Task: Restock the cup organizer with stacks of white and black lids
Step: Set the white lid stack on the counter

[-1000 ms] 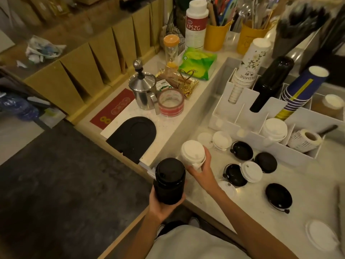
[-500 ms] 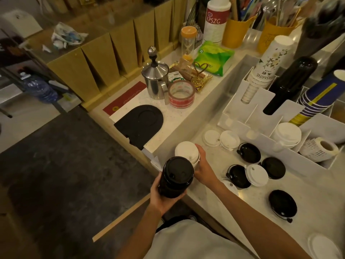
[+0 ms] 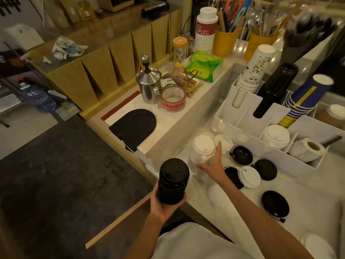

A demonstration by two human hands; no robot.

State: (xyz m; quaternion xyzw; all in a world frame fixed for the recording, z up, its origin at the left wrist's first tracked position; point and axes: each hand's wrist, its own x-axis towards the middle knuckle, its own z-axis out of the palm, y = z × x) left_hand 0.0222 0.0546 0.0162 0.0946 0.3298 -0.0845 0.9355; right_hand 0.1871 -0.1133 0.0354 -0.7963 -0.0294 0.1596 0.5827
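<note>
My left hand (image 3: 164, 204) grips a tall stack of black lids (image 3: 172, 182), held upright off the counter's front edge. My right hand (image 3: 211, 165) holds a stack of white lids (image 3: 202, 150) over the counter, a little short of the white cup organizer (image 3: 248, 116). One front compartment of the organizer holds a low stack of white lids (image 3: 276, 137); the compartments to its left look bare. Loose lids lie on the counter: black ones (image 3: 241, 154) (image 3: 265, 169) (image 3: 274, 203) and white ones (image 3: 249, 176) (image 3: 223, 143).
The organizer's back slots hold tilted paper cups (image 3: 250, 75), a black cup stack (image 3: 272, 90) and blue cups (image 3: 302, 101). A label roll (image 3: 308, 149) lies in its right compartment. On the raised ledge stand a steel jug (image 3: 149, 85), a tape roll (image 3: 173, 99) and a black mat (image 3: 134, 126).
My right hand has carried the white lid stack away from the black stack, forward toward the organizer. The left hand still holds the black stack in about the same place.
</note>
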